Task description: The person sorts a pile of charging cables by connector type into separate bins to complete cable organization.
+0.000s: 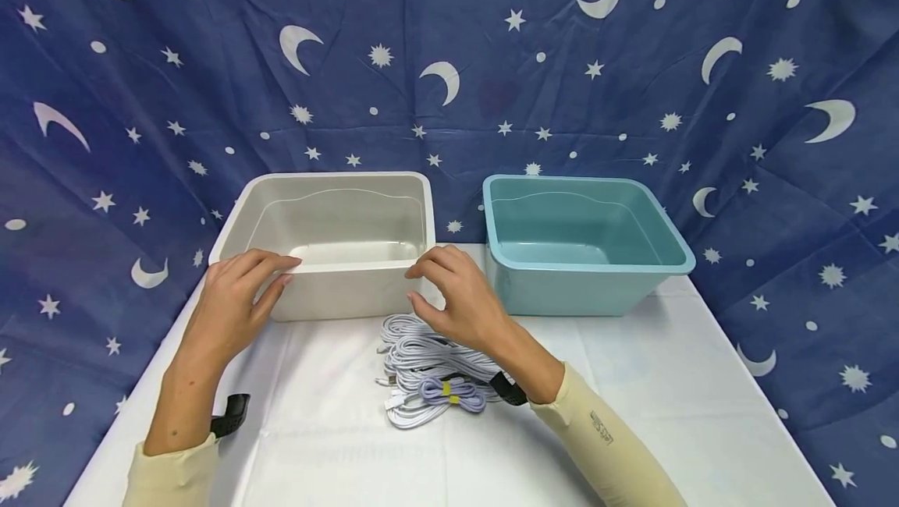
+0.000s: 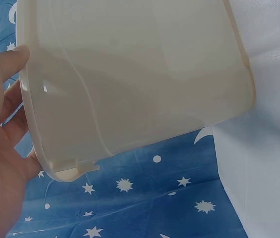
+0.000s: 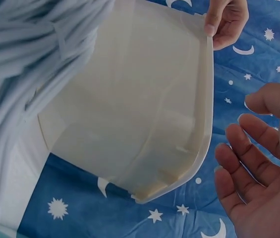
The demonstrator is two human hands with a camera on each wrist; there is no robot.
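Note:
A whitish plastic bin stands at the left of the table. My left hand pinches its front rim near the left corner, thumb in front and fingers over the edge; the left wrist view shows the thumb on the rim. Close to the bin's front right corner is my right hand, fingers loosely bent with nothing between them. In the right wrist view these fingers are apart from the rim. Below the right hand lies a heap of white cables, with a purple cable bundle tied in yellow on top.
A teal bin stands to the right of the whitish one, with a gap between them. Both are on a white-covered table. A blue curtain with moons and stars hangs behind and along the sides.

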